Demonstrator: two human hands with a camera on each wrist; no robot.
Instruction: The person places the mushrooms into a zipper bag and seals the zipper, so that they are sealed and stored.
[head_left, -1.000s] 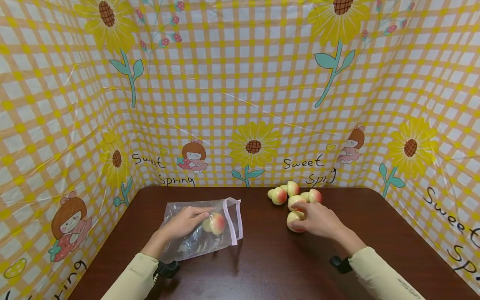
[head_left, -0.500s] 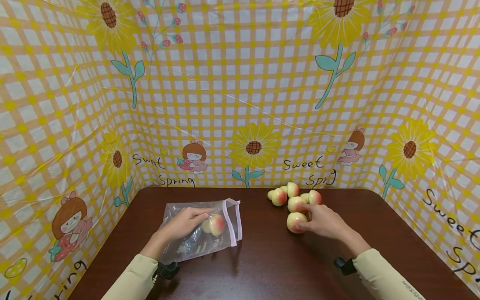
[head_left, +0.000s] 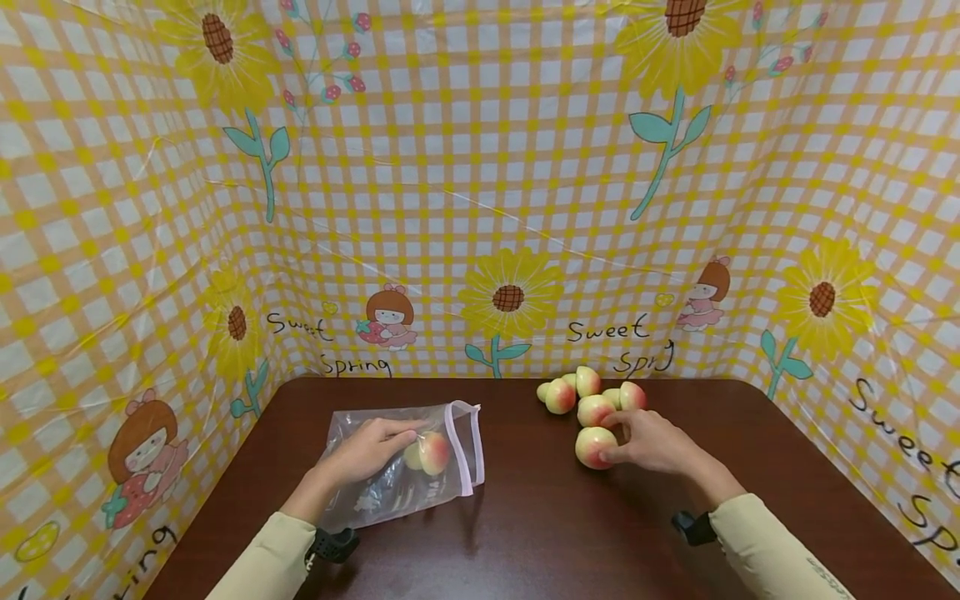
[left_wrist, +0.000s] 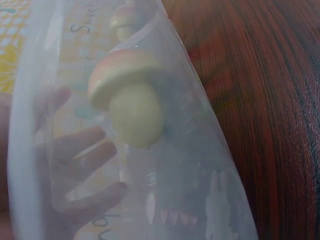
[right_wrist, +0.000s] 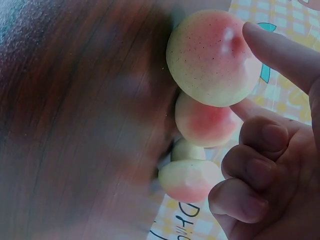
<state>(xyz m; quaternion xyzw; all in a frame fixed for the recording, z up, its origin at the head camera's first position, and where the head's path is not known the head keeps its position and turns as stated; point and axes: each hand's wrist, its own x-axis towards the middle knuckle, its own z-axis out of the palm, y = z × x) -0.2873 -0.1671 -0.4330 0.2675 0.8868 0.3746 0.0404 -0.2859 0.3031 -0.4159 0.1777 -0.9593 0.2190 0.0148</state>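
Note:
A clear plastic bag (head_left: 390,492) with a pale pink rim lies on the table, its mouth facing right. Inside it is a toy mushroom (head_left: 432,453) with a yellow cap blushed red; the left wrist view shows its pale stem. My left hand (head_left: 367,450) rests on the bag, fingers extended beside that mushroom. On the right, my right hand (head_left: 652,442) is at the nearest toy mushroom (head_left: 596,447), thumb and index finger spread at its cap, the other fingers curled. Whether the fingertips touch the cap I cannot tell. Right behind stands another mushroom (head_left: 596,411).
Several more toy mushrooms (head_left: 559,396) cluster at the back of the dark brown table (head_left: 525,533). A checked cloth (head_left: 420,208) with sunflowers hangs round the back and both sides. Each wrist bears a black strap (head_left: 693,527).
My right hand has drawn back slightly to the right, its fingers coming off the top of the nearest mushroom, which stays put. The left hand and bag have hardly moved.

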